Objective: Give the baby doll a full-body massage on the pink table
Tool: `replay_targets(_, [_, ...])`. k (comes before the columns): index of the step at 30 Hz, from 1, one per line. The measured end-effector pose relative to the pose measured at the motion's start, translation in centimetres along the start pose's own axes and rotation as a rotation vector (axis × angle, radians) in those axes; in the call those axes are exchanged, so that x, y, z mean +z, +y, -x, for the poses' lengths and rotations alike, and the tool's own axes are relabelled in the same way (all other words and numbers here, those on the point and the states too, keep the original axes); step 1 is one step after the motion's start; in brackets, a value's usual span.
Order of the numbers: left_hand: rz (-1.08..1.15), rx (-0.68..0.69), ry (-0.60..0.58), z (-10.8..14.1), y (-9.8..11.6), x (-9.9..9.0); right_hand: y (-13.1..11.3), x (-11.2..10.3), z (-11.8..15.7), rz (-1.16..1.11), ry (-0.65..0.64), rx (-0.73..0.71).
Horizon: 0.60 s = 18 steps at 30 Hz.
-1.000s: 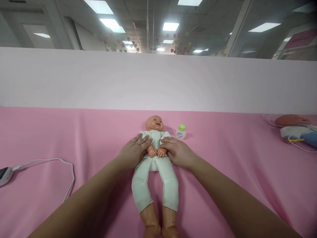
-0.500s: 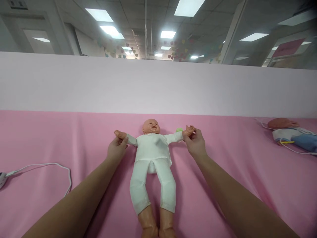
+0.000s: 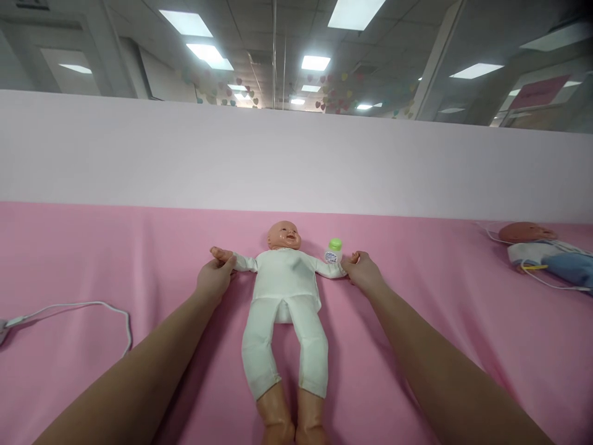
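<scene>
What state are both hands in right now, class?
Left hand: closed, holding the doll by one arm.
Right hand: closed, holding the doll by its other arm.

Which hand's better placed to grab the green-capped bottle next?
Right hand, likely: it's close by the bottle, though holding the doll. The left hand, also holding on, is across the doll's body.

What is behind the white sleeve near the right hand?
A small bottle: its green cap and part of its label are visible. The doll's sleeve covers its base, which cannot be seen.
</scene>
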<state>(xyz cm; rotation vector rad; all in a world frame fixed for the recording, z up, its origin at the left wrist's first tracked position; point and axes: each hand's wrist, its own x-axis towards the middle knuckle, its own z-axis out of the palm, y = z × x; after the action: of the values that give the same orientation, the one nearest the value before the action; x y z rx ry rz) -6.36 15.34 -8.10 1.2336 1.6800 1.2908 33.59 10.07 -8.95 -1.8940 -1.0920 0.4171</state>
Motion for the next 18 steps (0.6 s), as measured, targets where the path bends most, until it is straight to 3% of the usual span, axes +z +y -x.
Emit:
replay_targets(2, [-0.093, 0.075, 0.004, 0.6, 0.4, -0.2, -0.5, -0.3, 0.4, 0.021, 0.034, -0.01])
replay_targets(5, [-0.323, 0.316, -0.041, 2.3, 1.3, -0.2, -1.9, -0.4, 1.8, -0.032, 0.093, -0.111])
replay_targets(8, [-0.514, 0.619, -0.108, 4.3, 1.9, 0.6, -3.5, 0.4, 4.1, -0.116, 0.055, -0.334])
replay_targets(11, [-0.636, 0.875, -0.17, 5.6, 2.2, 1.5, -4.7, 1.6, 6.4, -0.08, -0.035, -0.65])
replay_targets(15, [-0.756, 1.009, -0.271, 5.7, 2.3, 1.8, -5.8, 2.5, 7.8, 0.109, -0.242, -1.018])
replay_targets(18, [-0.764, 1.037, -0.371, 5.4, 2.5, 1.6, -6.0, 2.6, 7.8, 0.164, -0.306, -1.107])
